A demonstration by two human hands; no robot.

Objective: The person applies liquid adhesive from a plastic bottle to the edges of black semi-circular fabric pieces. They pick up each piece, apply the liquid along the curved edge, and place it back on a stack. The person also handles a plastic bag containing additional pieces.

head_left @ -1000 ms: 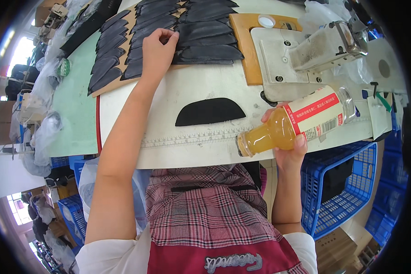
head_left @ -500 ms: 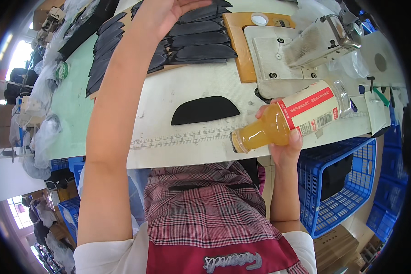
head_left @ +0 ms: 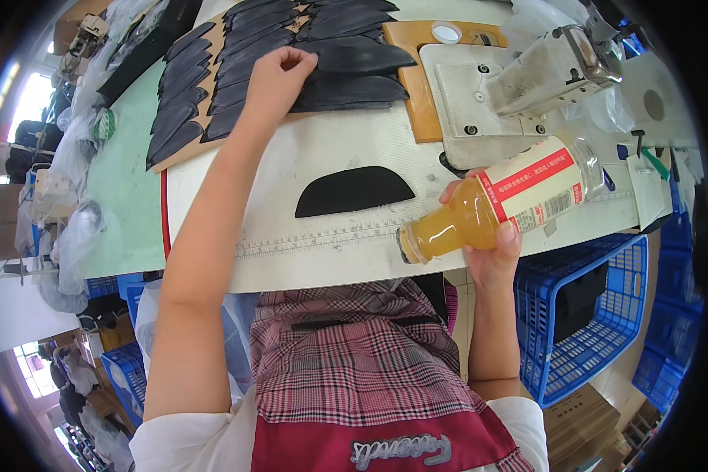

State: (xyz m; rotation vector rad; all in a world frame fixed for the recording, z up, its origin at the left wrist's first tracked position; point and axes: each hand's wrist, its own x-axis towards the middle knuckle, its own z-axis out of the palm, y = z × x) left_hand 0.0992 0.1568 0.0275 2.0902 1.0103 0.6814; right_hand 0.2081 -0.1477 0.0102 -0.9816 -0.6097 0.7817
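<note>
My left hand (head_left: 279, 79) is over the far rows, finger and thumb pinched on the end of a dark, leaf-shaped piece (head_left: 362, 57). Several similar black pieces (head_left: 252, 38) lie overlapping in rows on a brown board. My right hand (head_left: 495, 256) is wrapped round the neck end of a bottle (head_left: 535, 185) of orange drink. The bottle is tipped on its side, neck toward the lower left, with a cream and red label. Between my hands a flat black half-moon piece (head_left: 354, 191) rests on the white table.
A sewing machine (head_left: 539, 75) stands at the far right, with a round white lid-like item (head_left: 446, 32) on its wooden surround. A printed ruler strip (head_left: 315, 240) runs along the table's near side. Below the right edge sits a blue crate (head_left: 582, 315) with dark material inside.
My left hand has come back toward me from the far edge, its fingers closing on a black piece in the rows. The right hand and bottle stay nearly still.
</note>
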